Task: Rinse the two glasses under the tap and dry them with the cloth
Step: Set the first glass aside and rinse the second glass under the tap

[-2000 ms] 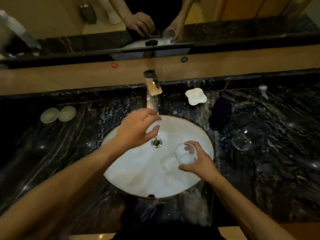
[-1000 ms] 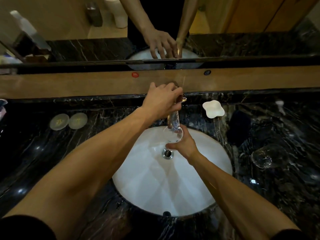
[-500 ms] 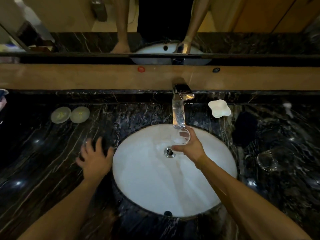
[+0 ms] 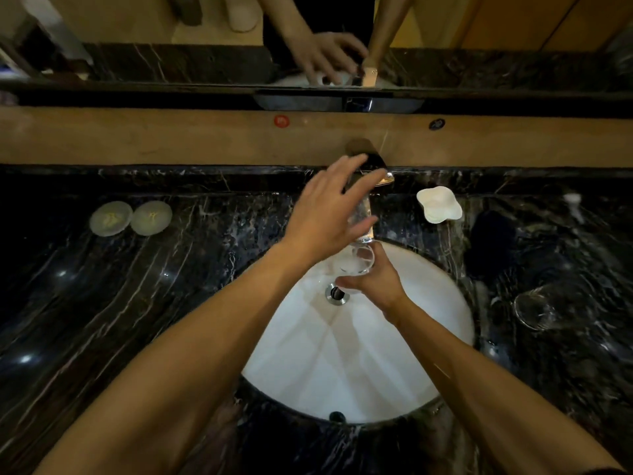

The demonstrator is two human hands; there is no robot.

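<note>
My right hand (image 4: 378, 286) grips a clear glass (image 4: 356, 262) under the tap (image 4: 371, 166), above the white sink (image 4: 346, 358). Water streams from the spout into the glass. My left hand (image 4: 329, 214) hovers open over the tap, fingers spread, partly hiding the spout. A second clear glass (image 4: 534, 308) lies on its side on the dark counter to the right of the sink. A dark cloth (image 4: 489, 241) lies beside the sink's right edge.
The black marble counter (image 4: 154, 286) carries two round pale coasters (image 4: 130, 217) at the left and a white dish (image 4: 439, 204) right of the tap. A small white object (image 4: 573, 200) stands at the far right. A mirror runs along the back.
My left hand has left the counter left of the sink and risen to the tap. My right hand still holds the glass under the running water.
</note>
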